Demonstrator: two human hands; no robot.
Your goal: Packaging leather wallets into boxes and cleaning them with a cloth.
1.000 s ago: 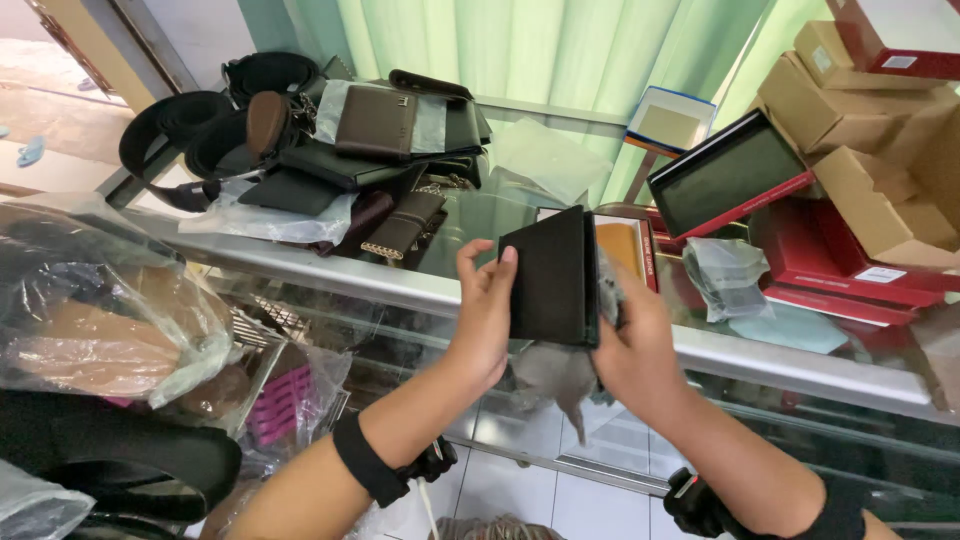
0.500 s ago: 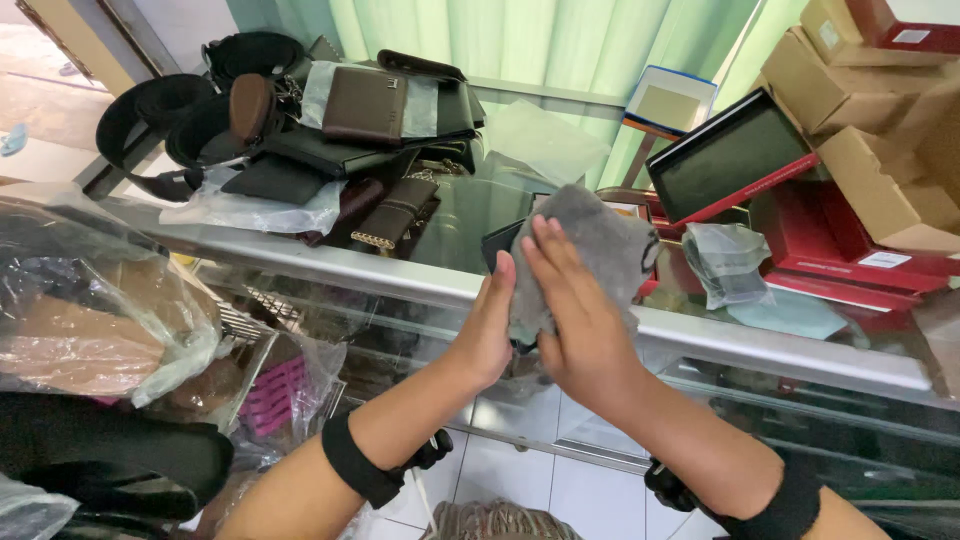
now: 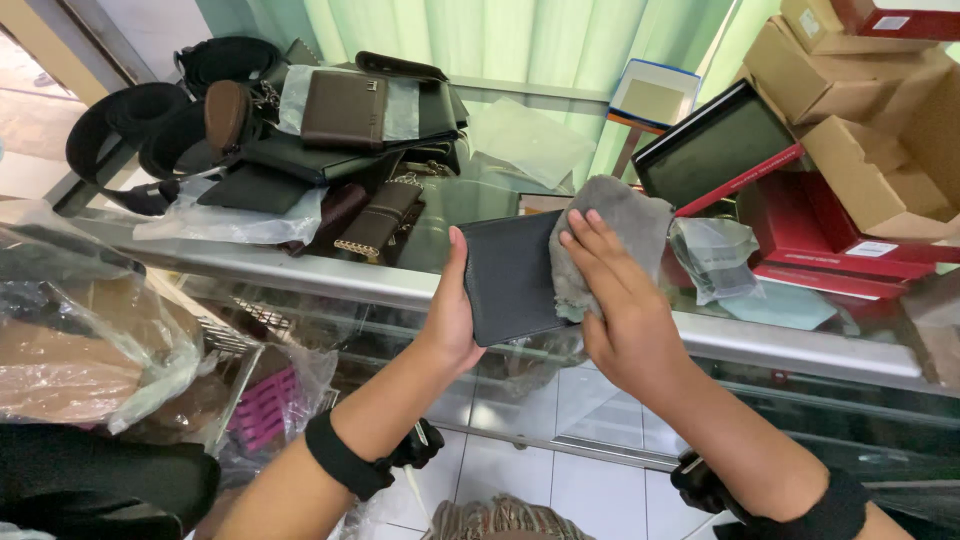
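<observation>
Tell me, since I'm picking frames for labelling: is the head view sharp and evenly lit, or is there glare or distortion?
Head view: soft daylight, no harsh shadows; the left hand, black wallet, grey cloth and right hand are sharp. The glass counter reflects the green curtain. Wide-angle bending tilts the cardboard boxes at the edges.
</observation>
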